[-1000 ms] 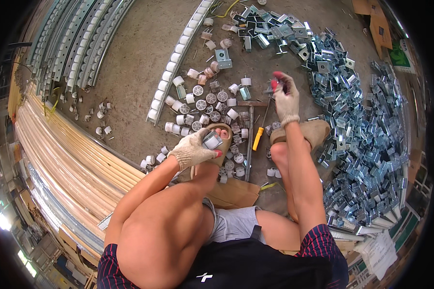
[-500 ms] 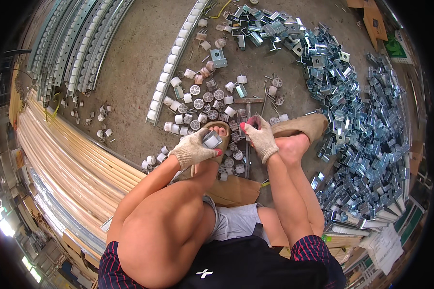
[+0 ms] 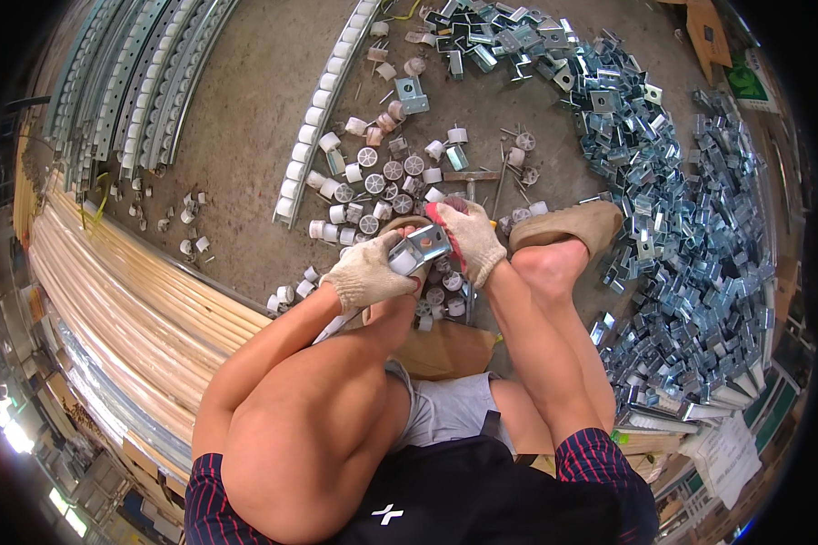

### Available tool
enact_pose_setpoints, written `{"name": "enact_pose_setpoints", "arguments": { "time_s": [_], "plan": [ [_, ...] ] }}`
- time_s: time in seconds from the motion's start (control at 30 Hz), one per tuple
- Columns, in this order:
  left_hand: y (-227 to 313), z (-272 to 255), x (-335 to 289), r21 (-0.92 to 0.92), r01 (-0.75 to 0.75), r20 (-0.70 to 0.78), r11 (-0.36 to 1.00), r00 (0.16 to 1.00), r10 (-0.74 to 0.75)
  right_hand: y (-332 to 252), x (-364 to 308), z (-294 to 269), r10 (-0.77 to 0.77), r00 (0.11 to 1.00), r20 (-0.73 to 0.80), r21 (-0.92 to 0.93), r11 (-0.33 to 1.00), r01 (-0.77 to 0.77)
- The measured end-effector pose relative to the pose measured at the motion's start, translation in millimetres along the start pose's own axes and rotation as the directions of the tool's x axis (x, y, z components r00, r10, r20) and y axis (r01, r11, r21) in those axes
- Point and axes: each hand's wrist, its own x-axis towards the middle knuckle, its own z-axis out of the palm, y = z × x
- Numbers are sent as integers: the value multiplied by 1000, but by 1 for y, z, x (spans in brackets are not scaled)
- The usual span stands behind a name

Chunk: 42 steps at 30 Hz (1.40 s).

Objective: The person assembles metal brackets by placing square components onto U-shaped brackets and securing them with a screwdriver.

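My left hand (image 3: 370,271), in a pale knitted glove, is wrapped round the end of a metal roller track. A white roller (image 3: 403,262) shows beside its thumb, and part of the rail (image 3: 334,326) sticks out below the wrist. At the track's end is a shiny metal bracket (image 3: 433,240) with a hole in its face. My right hand (image 3: 469,238), gloved with red fingertips, is closed at the bracket's far right edge; its fingertips are partly hidden. Beneath both hands, loose white rollers (image 3: 374,183) lie on the floor around my sandalled feet.
A large heap of metal brackets (image 3: 645,191) curves along the right. A roller track (image 3: 314,116) lies ahead, with several more tracks (image 3: 145,86) at far left. Long beige tubes (image 3: 145,272) run along the left. A T-shaped metal tool (image 3: 470,178) lies beyond my right hand.
My right hand has moved left and up to meet the left hand. The bracket with its hole now shows between the hands; earlier they were apart.
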Motion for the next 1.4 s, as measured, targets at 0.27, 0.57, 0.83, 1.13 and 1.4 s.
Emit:
{"name": "enact_pose_setpoints", "arguments": {
  "time_s": [0.27,0.57,0.83,1.13,1.4],
  "plan": [
    [2,17,-8,42,-97,-137,994,985,102,-4,9,-2,-25,999,44,-128,991,31],
    [13,17,-15,32,-169,-189,985,967,172,-17,-4,-4,-33,983,179,-267,960,81],
    [16,19,-8,-19,-121,-179,993,977,115,-36,-9,-4,63,990,123,-312,950,-22],
    [-1,-10,-2,-15,27,-211,1000,977,-29,27,-24,-25,-76,949,-305,-950,-51,-309],
    [14,-26,-5,-37,116,-131,993,984,-120,41,-29,-42,-252,899,-358,-926,216,-308]
  ]
}}
